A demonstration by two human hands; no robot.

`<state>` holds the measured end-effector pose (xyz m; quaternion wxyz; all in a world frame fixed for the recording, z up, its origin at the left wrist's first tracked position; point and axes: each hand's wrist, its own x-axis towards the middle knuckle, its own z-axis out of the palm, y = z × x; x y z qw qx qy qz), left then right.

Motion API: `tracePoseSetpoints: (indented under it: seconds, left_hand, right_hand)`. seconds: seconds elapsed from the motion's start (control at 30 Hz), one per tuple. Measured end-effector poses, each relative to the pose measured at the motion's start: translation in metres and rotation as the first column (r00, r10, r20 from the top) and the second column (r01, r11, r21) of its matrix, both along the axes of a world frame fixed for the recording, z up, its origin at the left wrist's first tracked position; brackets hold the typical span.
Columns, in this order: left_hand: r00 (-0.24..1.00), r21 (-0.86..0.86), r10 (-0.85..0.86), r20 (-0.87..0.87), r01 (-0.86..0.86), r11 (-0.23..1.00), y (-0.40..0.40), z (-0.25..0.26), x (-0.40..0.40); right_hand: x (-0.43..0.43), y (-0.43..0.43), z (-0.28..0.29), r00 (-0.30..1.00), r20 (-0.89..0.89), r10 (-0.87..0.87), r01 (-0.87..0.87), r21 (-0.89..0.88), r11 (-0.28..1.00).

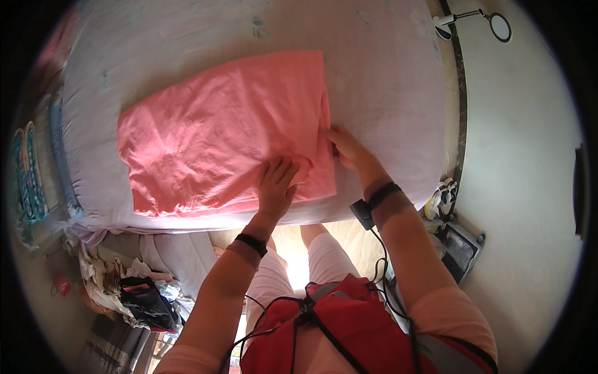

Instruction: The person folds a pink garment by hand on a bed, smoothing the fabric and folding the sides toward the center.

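Note:
A folded pink cloth [219, 126], wrinkled over its left half, lies spread on a bed with a pale, faintly patterned sheet [387, 93]. Palm down, my left hand [278, 180] rests on the cloth near its front edge, thumb apart from the fingers. A small raised fold bunches beside those fingers. At the cloth's right edge, where its layers show, my right hand [345, 146] has its fingers bent against the fabric. Its fingertips are partly hidden, so a pinch on the edge cannot be made out.
Rumpled clothes [145, 294] are heaped at lower left. Folded patterned fabric [30, 173] lies beyond the bed's left side. A white lamp [448, 25] stands at upper right, and a dark-framed case [460, 248] is below the bed's right corner. A black cable [384, 243] hangs from my right wrist.

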<state>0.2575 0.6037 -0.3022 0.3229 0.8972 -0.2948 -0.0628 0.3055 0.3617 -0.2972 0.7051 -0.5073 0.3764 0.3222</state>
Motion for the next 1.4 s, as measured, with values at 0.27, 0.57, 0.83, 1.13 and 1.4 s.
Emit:
tracePoseSetpoints:
  seconds: [0.27,0.57,0.83,1.13,1.4]
  left_hand:
    - [0.999,0.008,-0.017,0.027,0.017,1.0,0.019,0.029,-0.02]
    - [0.587,-0.013,0.21,-0.782,-0.352,0.936,-0.027,0.016,-0.071]
    - [0.053,-0.014,0.11,-0.992,-0.945,0.327,-0.035,0.02,-0.051]
    - [0.301,-0.227,0.147,-0.942,-0.897,0.38,-0.04,0.01,-0.071]
    - [0.912,-0.027,0.304,-0.277,-0.324,0.946,-0.062,0.049,-0.048]
  right_hand:
    - [-0.016,0.0,-0.004,0.988,0.125,-0.085,0.083,0.021,0.996]
    - [-0.058,0.006,-0.043,0.842,0.493,0.218,0.11,-0.553,0.826]
    - [-0.035,0.009,-0.053,0.918,0.343,0.199,0.021,-0.543,0.839]
    - [-0.036,0.018,-0.041,0.883,0.423,0.203,0.049,-0.513,0.857]
    - [-0.029,0.016,-0.022,0.943,0.334,-0.013,0.096,-0.231,0.968]
